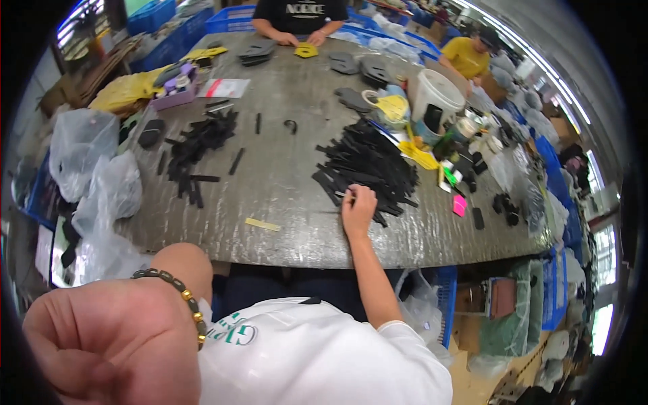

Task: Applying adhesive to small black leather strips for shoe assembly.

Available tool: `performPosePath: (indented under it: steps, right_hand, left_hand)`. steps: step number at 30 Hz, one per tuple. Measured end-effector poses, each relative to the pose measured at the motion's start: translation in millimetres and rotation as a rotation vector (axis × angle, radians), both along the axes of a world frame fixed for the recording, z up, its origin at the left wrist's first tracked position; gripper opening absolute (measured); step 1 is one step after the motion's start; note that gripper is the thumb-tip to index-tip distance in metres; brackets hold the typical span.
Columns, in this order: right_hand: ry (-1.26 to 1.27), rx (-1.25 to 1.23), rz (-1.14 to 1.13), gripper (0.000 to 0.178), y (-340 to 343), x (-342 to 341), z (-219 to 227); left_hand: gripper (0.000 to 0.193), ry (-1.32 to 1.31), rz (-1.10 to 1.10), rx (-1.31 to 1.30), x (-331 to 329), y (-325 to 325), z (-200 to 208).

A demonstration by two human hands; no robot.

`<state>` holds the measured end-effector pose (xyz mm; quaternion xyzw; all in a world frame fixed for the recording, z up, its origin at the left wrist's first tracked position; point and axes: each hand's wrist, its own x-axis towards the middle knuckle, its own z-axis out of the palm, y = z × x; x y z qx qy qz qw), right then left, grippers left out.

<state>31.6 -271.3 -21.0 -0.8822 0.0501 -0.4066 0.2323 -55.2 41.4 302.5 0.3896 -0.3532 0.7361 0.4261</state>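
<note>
My right hand [360,206] reaches over the near edge of a large heap of black strips [371,165] on the table, its fingers pinched together. A thin pale sliver shows at the fingertips, too small to name. Raised close at the lower left, my left hand [101,337] has its fingers curled in, and whatever it may hold is hidden. A beaded bracelet [183,291] circles that wrist. A smaller pile of black strips [200,145] lies on the table's left side, with a few loose strips around it. One short yellowish strip [262,224] lies near the front edge.
Right of the heap stand a white bucket [435,98], a dark phone [433,117], jars and a pink note [460,205]. A purple box [174,94] of bottles and plastic bags [108,192] sit left. Two people work across the table [283,182], one handling a yellow piece [306,50].
</note>
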Motion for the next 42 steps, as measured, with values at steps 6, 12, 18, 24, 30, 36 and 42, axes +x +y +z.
performPosePath:
  steps: [6, 12, 18, 24, 30, 36, 42]
  right_hand:
    - [0.068, -0.051, 0.067, 0.021, 6.6, -13.5, 4.7]
    - [0.240, -0.243, 0.100, 0.025, -7.0, -6.5, 2.2]
    - [0.171, -0.178, 0.225, 0.025, 9.1, 29.0, 35.7]
    - [0.273, -0.163, 0.382, 0.034, 13.1, 175.2, 27.1]
    - [0.349, -0.101, 0.411, 0.019, 44.8, 269.7, -11.8]
    - [0.374, -0.099, 0.835, 0.013, 180.2, 285.6, 37.7]
    - [0.269, -0.047, 0.807, 0.020, 225.5, 378.6, 34.3]
  left_hand:
    - [0.021, -0.010, 0.063, -0.013, -5.6, 32.3, 4.4]
    - [0.019, -0.091, 0.058, -0.132, 7.2, 29.2, 5.0]
    - [0.011, -0.102, -0.193, 0.040, 21.4, 58.8, -20.8]
    - [0.018, 0.804, 0.286, -0.066, 139.2, 83.6, -145.4]
    - [0.039, 1.478, 0.440, 0.234, 185.7, 154.9, -303.2]
    - [0.050, 1.644, 0.606, 0.334, 238.0, 166.2, -312.1]
    - [0.052, 1.773, 0.596, 0.407, 284.2, 162.8, -325.2]
